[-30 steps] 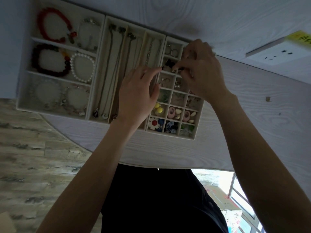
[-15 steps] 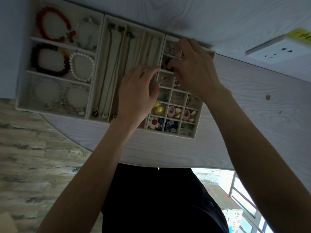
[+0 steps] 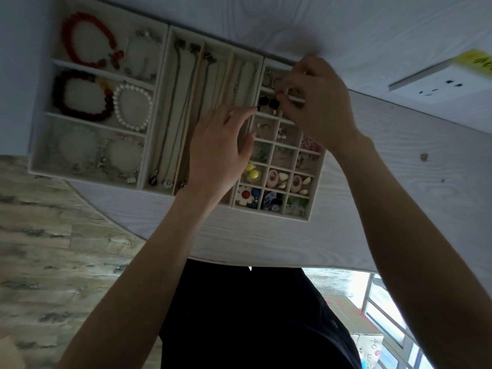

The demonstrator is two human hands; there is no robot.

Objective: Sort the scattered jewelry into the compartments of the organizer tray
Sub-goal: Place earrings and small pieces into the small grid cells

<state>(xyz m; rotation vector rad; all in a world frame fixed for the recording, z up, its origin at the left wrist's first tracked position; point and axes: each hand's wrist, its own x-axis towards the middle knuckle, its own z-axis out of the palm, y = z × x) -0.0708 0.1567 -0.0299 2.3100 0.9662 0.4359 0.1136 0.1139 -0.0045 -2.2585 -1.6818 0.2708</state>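
The cream organizer tray lies on the white table in three sections. Bracelets fill the left section, among them a red bead bracelet and a pearl bracelet. Necklaces lie in the long middle slots. The right grid holds small earrings. A pair of black round earrings sits in a compartment in the grid's second row from the far end. My right hand reaches over the grid's far end, fingers curled, pinching the black earrings. My left hand lies over the middle slots, its straight fingertips touching the pair's left edge.
A white wall socket with a yellow label is at the far right. The table's curved near edge runs just past the tray. Coloured earrings fill the grid's near rows. Wood-pattern floor shows at left.
Both hands have lowered the black earrings toward the grid; they now sit in the compartment. My right hand has shifted slightly left and farther over the grid's end.
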